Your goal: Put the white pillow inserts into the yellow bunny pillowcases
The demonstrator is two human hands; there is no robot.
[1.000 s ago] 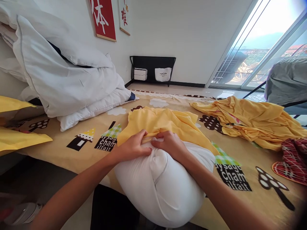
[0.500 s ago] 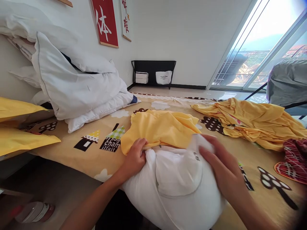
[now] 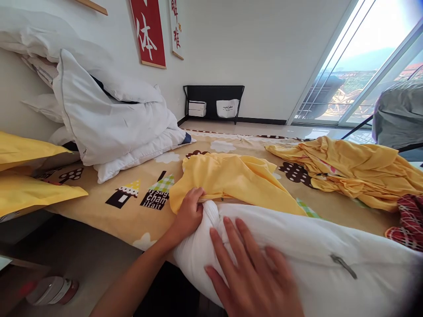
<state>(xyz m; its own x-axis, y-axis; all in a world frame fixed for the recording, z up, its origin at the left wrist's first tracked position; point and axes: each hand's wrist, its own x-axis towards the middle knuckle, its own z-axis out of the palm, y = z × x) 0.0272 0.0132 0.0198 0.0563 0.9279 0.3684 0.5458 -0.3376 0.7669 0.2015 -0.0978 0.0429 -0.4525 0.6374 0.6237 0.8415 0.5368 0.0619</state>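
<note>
A white pillow [image 3: 317,237] lies across the front of the bed, its long side running to the right edge of view, with a small zipper pull on its seam. My left hand [image 3: 189,215] is closed where the rim of a yellow pillowcase [image 3: 228,176] meets the pillow's bunched left end; its fingertips are partly hidden. The pillowcase lies crumpled just beyond the pillow. Spread over the pillow near that end, my right hand [image 3: 254,268] presses with its fingers apart, slightly blurred.
White pillows [image 3: 112,119] are piled against the left wall, with yellow pillows [image 3: 36,193] in front. Crumpled yellow cloth [image 3: 357,167] and a red plaid cloth [image 3: 410,220] lie on the right of the patterned bed sheet [image 3: 128,224]. A lidded jar [image 3: 53,290] stands below, left.
The pillow's right part has unfolded from a bunched shape to stretch out rightward. My right hand has moved left and down from its folded end and now lies spread on it. My left hand keeps its hold.
</note>
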